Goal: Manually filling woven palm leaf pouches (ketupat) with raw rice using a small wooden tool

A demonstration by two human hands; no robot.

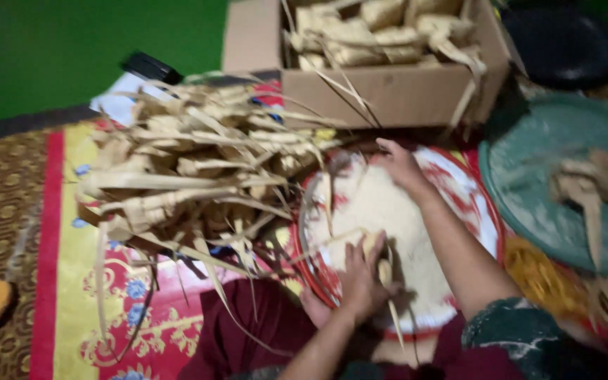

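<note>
The left hand [362, 278] is closed around a small woven palm-leaf pouch [380, 262], holding it upright over the near edge of a round tray [469, 190] with a red-patterned rim. Loose leaf strips trail from the pouch, one hanging down past the wrist. The tray is heaped with white rice [388, 218], and the right hand [400, 165] rests on the far side of that heap, fingers bent and pressed into the grains; whether it pinches any cannot be told through the blur.

Just left of the tray lies a big loose pile of empty woven leaf casings [198, 162], their long strips sticking out in all directions, on a yellow and red floral mat [72, 281]. Behind the tray stands a cardboard box [395, 91] filled with more leaf pouches. To the right, touching the tray's edge, sits a round green tray [529, 169] with a few pale leaf scraps on it. A dark red cloth [248, 331] covers the person's lap.
</note>
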